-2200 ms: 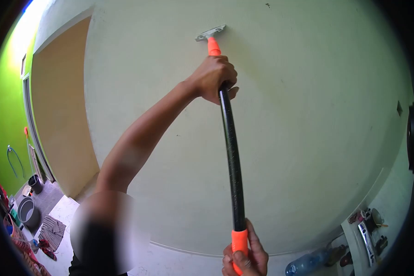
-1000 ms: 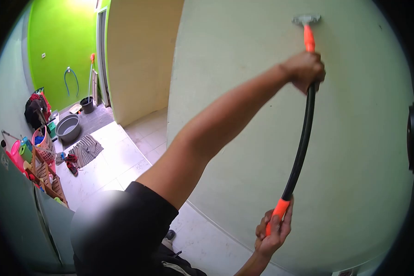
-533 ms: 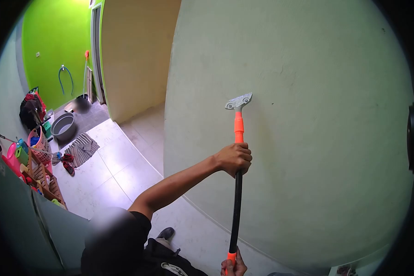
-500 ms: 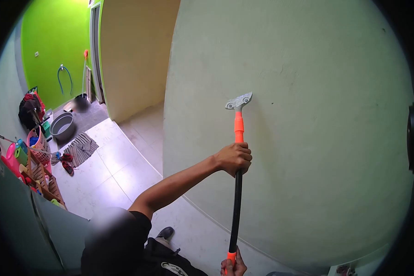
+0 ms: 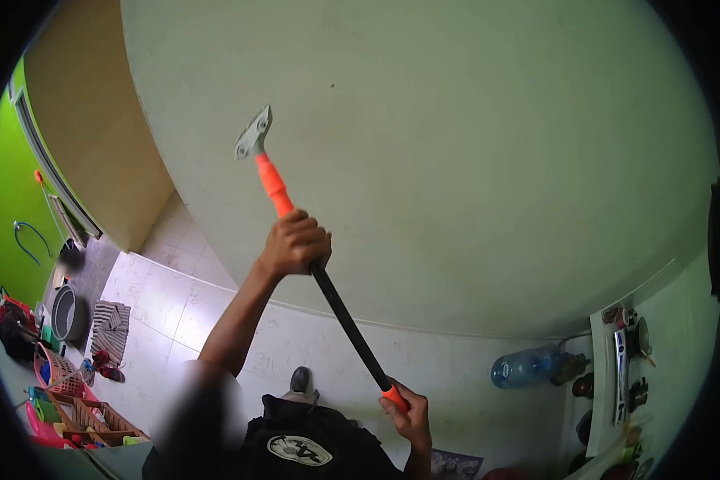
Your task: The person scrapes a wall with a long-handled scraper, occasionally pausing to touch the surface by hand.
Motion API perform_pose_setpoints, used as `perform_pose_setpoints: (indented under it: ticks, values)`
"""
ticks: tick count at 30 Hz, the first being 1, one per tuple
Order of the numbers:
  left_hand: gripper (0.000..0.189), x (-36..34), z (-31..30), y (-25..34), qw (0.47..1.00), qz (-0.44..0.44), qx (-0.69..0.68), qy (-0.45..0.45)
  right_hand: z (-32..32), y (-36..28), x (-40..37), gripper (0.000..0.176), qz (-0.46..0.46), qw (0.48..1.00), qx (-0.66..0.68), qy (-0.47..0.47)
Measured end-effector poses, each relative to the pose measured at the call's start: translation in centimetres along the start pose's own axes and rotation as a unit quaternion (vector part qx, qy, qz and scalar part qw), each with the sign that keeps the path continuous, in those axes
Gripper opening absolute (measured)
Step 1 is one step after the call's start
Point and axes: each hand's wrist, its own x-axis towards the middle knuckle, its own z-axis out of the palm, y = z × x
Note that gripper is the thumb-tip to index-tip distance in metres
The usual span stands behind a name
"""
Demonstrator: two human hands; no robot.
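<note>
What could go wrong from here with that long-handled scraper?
The scraper head is tilted, so a corner might gouge the wall if pressed against it. Should the left grip or right grip slip on the long handle, the scraper head could swing. A step right might knock the large blue bottle.

The scraper carries several colours: its head is silver-grey, its neck is bright orange, its pole is black, and its lower grip is also orange. The wall behind it is pale grey-green. The shirt is black, with a whitish emblem. Near the left edge of the white floor, the mat has light and dark grey stripes, the tub is grey, and the basket is pink. Near the right edge, the bottle is transparent blue.
</note>
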Motion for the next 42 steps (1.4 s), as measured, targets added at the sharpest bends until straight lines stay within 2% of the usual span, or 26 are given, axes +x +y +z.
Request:
perform_pose_setpoints:
  ticks: [4,7,8,11,12,16,17,19,23,27,35,42]
  values:
    - [0.027,-5.7,1.6,5.4,0.996,-0.034,-0.024,-0.082,-2.5,5.3,-2.5,0.047,0.102,0.994,-0.03,-0.017]
    - [0.022,-10.3,1.6,9.9,0.981,-0.1,-0.055,-0.155,-4.1,7.0,-5.0,0.047,0.112,0.992,-0.046,-0.029]
    - [0.02,-11.9,1.7,11.4,0.978,-0.112,-0.055,-0.167,-4.9,6.6,-5.7,0.057,0.141,0.987,-0.071,-0.036]
    - [0.019,-15.2,0.9,15.5,0.965,-0.167,-0.055,-0.192,-6.5,6.3,-7.2,0.067,0.149,0.987,-0.044,-0.034]
    - [0.02,-16.0,0.3,16.5,0.959,-0.185,-0.061,-0.205,-7.1,6.1,-7.5,0.075,0.177,0.982,-0.055,-0.047]
    - [0.026,-18.1,-1.0,19.2,0.94,-0.237,-0.068,-0.236,-9.2,6.1,-7.9,0.087,0.232,0.96,-0.13,-0.087]
    - [0.027,-18.5,-1.2,19.8,0.936,-0.248,-0.065,-0.242,-9.3,6.4,-8.0,0.088,0.209,0.966,-0.129,-0.081]
    - [0.031,-19.0,-1.3,20.1,0.938,-0.25,-0.062,-0.231,-9.2,6.9,-8.1,0.088,0.162,0.976,-0.125,-0.07]
    - [0.031,-18.5,-1.6,20.4,0.94,-0.251,-0.059,-0.224,-9.2,5.4,-8.2,0.087,0.21,0.964,-0.141,-0.083]
    - [0.03,-18.6,-1.8,21.2,0.935,-0.256,-0.057,-0.237,-9.5,6.0,-9.3,0.086,0.186,0.971,-0.128,-0.08]
    - [0.019,-19.1,-1.5,26.8,0.917,-0.276,-0.097,-0.27,-11.9,5.5,-13.7,0.087,0.221,0.967,-0.107,-0.063]
    - [0.025,-17.7,-1.1,29.8,0.916,-0.267,-0.075,-0.29,-14.8,7.1,-14.5,0.093,0.273,0.951,-0.11,-0.092]
